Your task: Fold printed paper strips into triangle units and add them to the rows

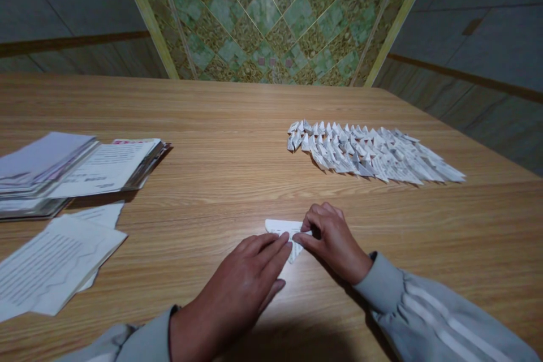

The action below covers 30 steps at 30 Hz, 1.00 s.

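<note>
A small folded piece of printed paper (285,226) lies on the wooden table in front of me, roughly a triangle with its point toward me. My left hand (250,271) rests over its near left part, fingers stretched out and fingertips on the paper. At the paper's right corner, my right hand (333,235) pinches the edge between thumb and fingers. Part of the paper is hidden under the left fingers.
Rows of folded paper pieces (360,153) stand at the far right of the table (220,175). Stacked papers and booklets (110,167) lie at the left, with loose printed sheets (59,260) nearer me. A tiled wall (271,17) rises beyond the far edge.
</note>
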Tool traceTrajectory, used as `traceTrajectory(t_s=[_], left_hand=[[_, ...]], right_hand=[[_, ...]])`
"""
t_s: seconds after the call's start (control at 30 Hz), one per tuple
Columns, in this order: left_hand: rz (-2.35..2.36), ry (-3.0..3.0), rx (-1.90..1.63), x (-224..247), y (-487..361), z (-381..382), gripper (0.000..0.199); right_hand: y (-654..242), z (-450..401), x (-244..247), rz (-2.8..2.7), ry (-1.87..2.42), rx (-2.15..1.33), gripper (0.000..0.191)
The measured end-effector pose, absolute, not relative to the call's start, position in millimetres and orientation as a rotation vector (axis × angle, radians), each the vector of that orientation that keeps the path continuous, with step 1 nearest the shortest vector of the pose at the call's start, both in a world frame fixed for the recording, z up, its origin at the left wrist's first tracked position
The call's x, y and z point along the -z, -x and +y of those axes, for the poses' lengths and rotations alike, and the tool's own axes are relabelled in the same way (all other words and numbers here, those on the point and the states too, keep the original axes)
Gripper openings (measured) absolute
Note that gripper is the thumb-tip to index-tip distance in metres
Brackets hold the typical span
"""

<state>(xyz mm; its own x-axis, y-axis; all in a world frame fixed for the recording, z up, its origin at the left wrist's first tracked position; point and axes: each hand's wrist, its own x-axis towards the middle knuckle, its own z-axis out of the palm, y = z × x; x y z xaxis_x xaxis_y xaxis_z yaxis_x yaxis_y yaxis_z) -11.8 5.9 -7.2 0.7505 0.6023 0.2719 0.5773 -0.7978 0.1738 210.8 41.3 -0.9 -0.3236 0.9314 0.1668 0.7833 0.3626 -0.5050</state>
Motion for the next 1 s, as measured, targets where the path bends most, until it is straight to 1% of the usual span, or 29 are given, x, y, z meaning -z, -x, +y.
traceTrajectory(t_s=[0.07,0.23,0.4,0.63,0.77,1.0], left_hand=[[0.953,-2.805,-0.595,8.3,12.7,11.3,0.032],[1.026,-2.56,-0.742,5.8,8.9,27.4,0.025],[1.186,-2.357,-0.628,-2.9,3.1,36.6,0.021],[1.334,-2.273,-0.572,-4.2,-3.2,43.9,0.003],[1.38,-2.288,-0.533,-6.8,-7.2,46.0,0.007],[1.451,-2.376,-0.463,-10.1,-11.5,41.3,0.003]], right_hand=[[-210.5,41.3,1.5,-2.204,1.489,-0.467,0.022],[-209.0,40.9,-0.4,-2.197,1.495,-0.462,0.022],[-209.4,41.4,-0.3,-2.19,1.491,-0.476,0.021],[-208.9,41.6,-1.0,-2.193,1.501,-0.471,0.022],[-207.6,40.9,-4.2,-2.199,1.516,-0.481,0.022],[-208.1,40.3,-2.3,-2.233,1.51,-0.449,0.02]])
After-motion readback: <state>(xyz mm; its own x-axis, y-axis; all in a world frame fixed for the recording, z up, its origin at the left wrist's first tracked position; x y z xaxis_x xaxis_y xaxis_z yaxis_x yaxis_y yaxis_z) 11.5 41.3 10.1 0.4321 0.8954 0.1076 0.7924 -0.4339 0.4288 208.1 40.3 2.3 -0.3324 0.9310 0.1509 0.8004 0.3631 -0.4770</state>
